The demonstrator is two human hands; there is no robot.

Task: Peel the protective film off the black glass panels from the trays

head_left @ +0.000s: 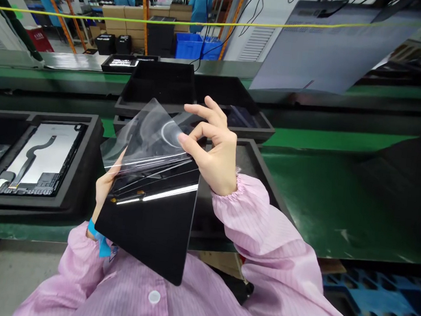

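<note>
A glossy black tablet screen is held tilted in front of my chest. My left hand grips its left edge; most of those fingers are hidden behind the panel. A blue strap circles that wrist. Clear protective film is lifted off the upper part of the screen and curls back over it. My right hand pinches the film's right edge between thumb and index finger, the other fingers raised.
To the left, a black foam tray holds an opened tablet with a ribbon cable. More black trays stand behind my hands on the green bench. A hanging paper sheet and a yellow cord cross the upper view.
</note>
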